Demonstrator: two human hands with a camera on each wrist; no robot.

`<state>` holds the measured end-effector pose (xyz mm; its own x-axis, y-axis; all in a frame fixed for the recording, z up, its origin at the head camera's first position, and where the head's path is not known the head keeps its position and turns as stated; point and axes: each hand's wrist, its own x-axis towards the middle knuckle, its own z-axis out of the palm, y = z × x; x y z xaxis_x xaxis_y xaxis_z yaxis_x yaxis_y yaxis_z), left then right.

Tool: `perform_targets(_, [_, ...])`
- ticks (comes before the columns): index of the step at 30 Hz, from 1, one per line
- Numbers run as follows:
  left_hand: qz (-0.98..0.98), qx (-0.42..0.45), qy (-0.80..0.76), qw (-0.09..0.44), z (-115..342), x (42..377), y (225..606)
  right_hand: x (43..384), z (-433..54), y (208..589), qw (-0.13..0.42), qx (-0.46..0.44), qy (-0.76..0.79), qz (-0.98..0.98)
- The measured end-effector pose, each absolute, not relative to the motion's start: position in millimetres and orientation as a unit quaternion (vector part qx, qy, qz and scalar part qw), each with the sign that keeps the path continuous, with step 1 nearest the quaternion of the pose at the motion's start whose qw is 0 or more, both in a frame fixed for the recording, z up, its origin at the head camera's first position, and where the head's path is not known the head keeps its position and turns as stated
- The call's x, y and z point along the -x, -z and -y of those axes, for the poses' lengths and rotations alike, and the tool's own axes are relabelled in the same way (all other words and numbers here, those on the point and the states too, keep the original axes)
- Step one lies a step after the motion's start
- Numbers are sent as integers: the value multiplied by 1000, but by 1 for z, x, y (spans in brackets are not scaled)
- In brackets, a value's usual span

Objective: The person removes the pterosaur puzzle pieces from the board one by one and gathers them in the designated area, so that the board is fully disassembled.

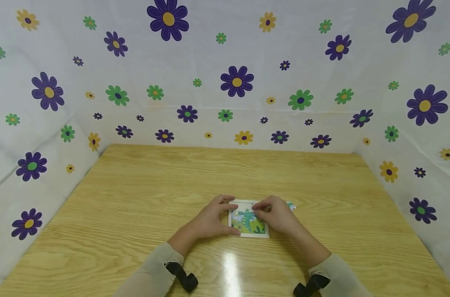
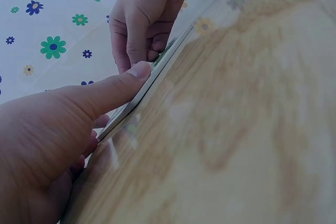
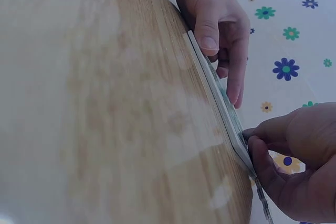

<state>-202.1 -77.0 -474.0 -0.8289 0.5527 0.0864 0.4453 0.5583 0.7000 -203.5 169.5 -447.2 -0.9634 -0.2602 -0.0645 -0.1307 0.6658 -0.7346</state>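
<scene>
A jigsaw puzzle board with a white border lies flat on the table, showing a green dinosaur picture; a pale strip without picture runs along its top. My left hand holds the board at its left side, thumb on the near border and fingers over the far left part. At the upper right of the picture, my right hand has thumb and index finger pinched together on a puzzle piece, mostly hidden by the fingertips. In the right wrist view, those fingertips meet right at the board's edge.
Loose puzzle pieces lie just right of the board, partly behind my right hand. The wooden table is bordered by a white flowered cloth at the back and both sides. A black strap hangs from each sleeve.
</scene>
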Motion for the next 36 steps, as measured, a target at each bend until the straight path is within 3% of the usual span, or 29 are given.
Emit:
perform_targets(11, [-882, -281, -373, 71, 77, 202, 473, 204, -169, 449, 55, 145, 381, -912])
perform_targets(21, [-878, -274, -383, 80, 76, 202, 473, 204, -177, 444, 48, 106, 416, -902])
perform_targets(36, [-880, -278, -378, 77, 76, 201, 474, 204, -199, 438, 112, 51, 526, -842])
